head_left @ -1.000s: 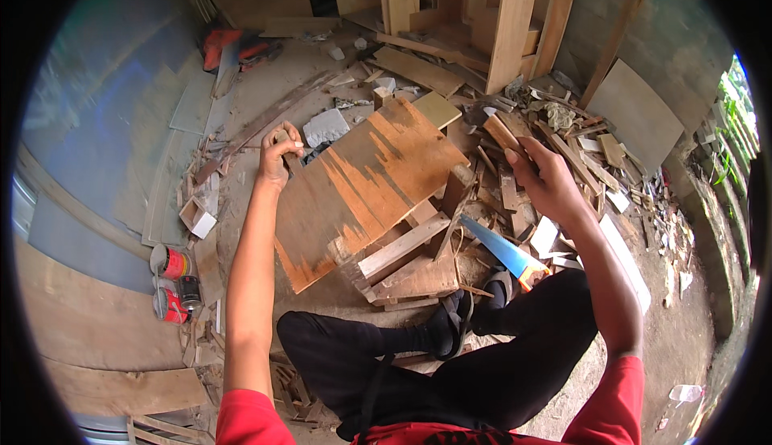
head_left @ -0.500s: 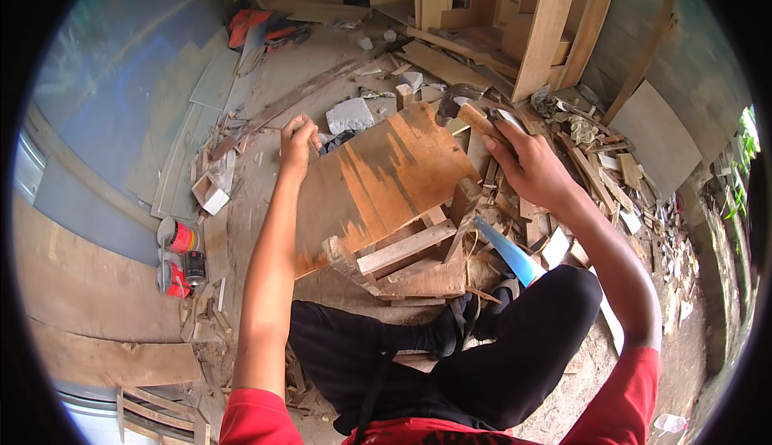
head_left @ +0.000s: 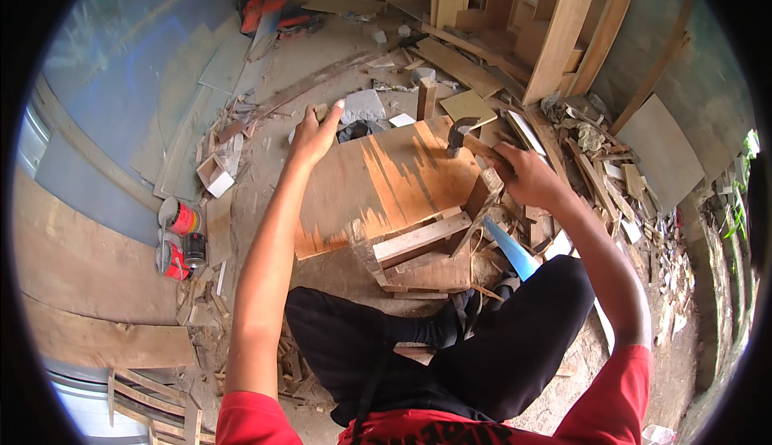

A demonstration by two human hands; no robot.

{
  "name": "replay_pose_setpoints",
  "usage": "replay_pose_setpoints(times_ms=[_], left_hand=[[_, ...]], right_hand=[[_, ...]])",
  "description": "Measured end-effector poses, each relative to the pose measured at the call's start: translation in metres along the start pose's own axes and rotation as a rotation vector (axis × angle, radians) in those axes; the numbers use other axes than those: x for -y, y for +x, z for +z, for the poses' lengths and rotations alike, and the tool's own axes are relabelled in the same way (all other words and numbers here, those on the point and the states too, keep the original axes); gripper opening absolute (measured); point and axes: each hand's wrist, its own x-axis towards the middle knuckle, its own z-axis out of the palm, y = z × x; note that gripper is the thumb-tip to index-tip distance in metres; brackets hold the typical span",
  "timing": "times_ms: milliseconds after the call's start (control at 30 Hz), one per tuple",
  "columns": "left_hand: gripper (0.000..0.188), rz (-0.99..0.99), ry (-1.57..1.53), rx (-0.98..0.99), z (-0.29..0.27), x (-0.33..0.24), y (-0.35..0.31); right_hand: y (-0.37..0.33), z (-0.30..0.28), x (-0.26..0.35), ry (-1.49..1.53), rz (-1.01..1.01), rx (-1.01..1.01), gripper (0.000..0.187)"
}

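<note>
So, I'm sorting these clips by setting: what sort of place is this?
Probably a rough, perhaps makeshift woodworking area: the right hand grips a claw hammer, a handsaw blade shows near the right knee, and wood offcuts lie scattered about.

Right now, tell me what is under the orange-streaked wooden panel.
Past the near edge of the panel, part of a wooden frame with a pale crossbar shows. Whatever the panel itself covers cannot be seen.
</note>
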Motion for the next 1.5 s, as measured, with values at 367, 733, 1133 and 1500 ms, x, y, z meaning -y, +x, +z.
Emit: replay_pose_setpoints(times_ms=[367,733,1133,1500], left_hand=[[0.085,0.122,0.544,0.326,-0.019,0.009,-0.04],[0.083,0.163,0.582,0.333,-0.018,0.013,-0.038],[0.085,0.13,0.598,0.386,-0.018,0.008,-0.035],[0.086,0.138,0.616,0.381,-0.019,0.006,-0.035]], right_hand=[[0.001,0.012,-0.004,0.078,0.021,-0.057,0.034],[0.035,0.028,-0.022,0.084,0.035,-0.089,0.033],[0.071,0.034,-0.025,0.056,0.161,-0.201,0.035],[0.084,0.049,-0.02,-0.035,0.221,-0.144,0.038]])
